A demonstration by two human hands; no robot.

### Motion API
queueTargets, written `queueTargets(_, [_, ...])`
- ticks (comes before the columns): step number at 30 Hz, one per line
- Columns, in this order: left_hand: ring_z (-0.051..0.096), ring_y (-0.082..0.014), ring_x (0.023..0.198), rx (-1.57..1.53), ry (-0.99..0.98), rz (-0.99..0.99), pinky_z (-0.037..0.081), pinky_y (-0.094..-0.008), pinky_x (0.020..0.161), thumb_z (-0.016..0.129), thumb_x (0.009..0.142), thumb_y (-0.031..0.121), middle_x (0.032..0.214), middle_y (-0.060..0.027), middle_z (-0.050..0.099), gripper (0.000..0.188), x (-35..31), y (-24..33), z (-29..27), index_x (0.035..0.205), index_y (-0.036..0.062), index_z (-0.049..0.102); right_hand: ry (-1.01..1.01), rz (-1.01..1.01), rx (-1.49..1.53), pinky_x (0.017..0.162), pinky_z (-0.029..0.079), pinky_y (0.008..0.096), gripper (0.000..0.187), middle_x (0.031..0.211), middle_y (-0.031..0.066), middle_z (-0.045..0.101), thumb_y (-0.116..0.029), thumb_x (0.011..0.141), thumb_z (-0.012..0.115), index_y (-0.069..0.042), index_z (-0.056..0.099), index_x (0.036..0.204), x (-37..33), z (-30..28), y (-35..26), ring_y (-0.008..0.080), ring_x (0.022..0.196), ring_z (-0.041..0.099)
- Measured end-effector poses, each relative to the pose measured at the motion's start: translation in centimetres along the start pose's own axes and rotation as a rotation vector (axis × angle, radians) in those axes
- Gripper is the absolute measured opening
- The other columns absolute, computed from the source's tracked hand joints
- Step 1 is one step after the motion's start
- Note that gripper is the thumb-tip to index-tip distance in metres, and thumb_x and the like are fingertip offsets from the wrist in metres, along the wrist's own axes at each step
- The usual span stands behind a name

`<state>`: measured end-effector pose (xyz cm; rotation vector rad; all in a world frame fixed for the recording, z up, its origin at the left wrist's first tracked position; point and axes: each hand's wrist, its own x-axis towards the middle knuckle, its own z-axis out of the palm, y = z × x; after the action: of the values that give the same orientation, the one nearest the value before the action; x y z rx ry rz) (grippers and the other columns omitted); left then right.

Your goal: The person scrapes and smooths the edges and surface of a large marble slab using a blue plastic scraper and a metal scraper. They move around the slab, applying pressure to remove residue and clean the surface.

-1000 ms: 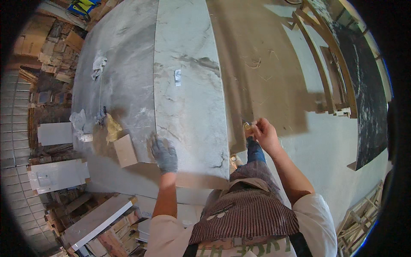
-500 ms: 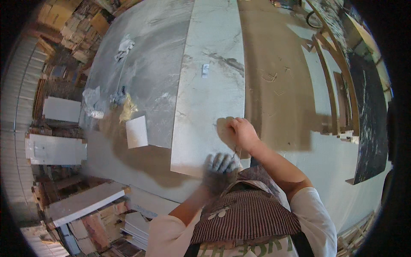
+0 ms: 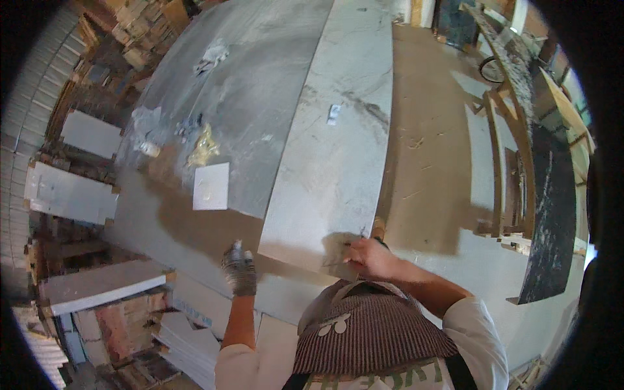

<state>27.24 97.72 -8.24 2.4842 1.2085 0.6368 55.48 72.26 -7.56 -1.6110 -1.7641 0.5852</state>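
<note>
A long pale slab point(image 3: 328, 175) with grey veins runs away from me, its near end close to my body. My bare right hand point(image 3: 370, 258) is over its near right corner, fingers bent together; what they pinch, if anything, is too small to make out. My left hand point(image 3: 238, 270), in a grey glove, is raised to the left of the slab's near end. Its fingers point up, slightly apart, with no held object visible. A small brown and dark thing point(image 3: 378, 229) shows at the slab's right edge, partly hidden by my right hand.
On the grey surface point(image 3: 260, 91) at left lie a white square piece point(image 3: 211, 187), a yellow crumpled bag point(image 3: 203, 146), a clear bag point(image 3: 146, 127) and a rag point(image 3: 211, 57). A wooden frame point(image 3: 497, 169) and a dark slab point(image 3: 551, 221) stand at right. White panels point(image 3: 107, 286) rest at far left.
My left hand has moved left, away from the slab's near end. My right hand has come nearer to my body along the slab's right edge. The whole view has shifted and tilted.
</note>
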Motion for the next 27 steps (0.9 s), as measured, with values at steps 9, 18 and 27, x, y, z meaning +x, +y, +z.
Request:
queueTargets(9, [0.007,-0.049,0.143,0.207,-0.507,0.531,0.001,-0.0642,0.112,0.045,0.09,0.053,0.153,-0.0309,0.015,0.082,0.3,19.2,11.2,0.146,-0.0039,0.027,0.548,0.844,0.321,0.067,0.05,0.0353,0.012,0.084,0.0157,0.062,-0.01,0.083,0.064,-0.001,0.061,0.09,-9.0,-4.5,1.4,0.0275,0.075,0.063])
queueTargets(18, [0.009,-0.0453,0.143,0.502,-0.425,0.515,0.002,-0.0618,0.114,0.056,0.084,0.047,0.154,-0.0261,0.016,0.086,8.2,29.9,19.2,0.149,0.0026,0.022,0.313,0.962,0.408,0.073,0.052,0.0382,0.026,0.087,0.0181,0.067,-0.017,0.084,0.064,-0.003,0.065,0.105,-13.7,-13.4,5.5,0.0338,0.079,0.065])
queueTargets(27, [0.01,-0.0459,0.143,0.649,-0.042,0.448,0.004,-0.063,0.112,0.065,0.079,0.043,0.155,-0.0245,0.016,0.091,16.9,32.8,30.6,0.151,0.008,0.021,-0.203,0.439,0.354,0.082,0.051,0.0395,0.026,0.104,0.0157,0.065,-0.013,0.087,0.062,-0.007,0.066,0.112,-18.4,-27.7,10.9,0.0308,0.1,0.062])
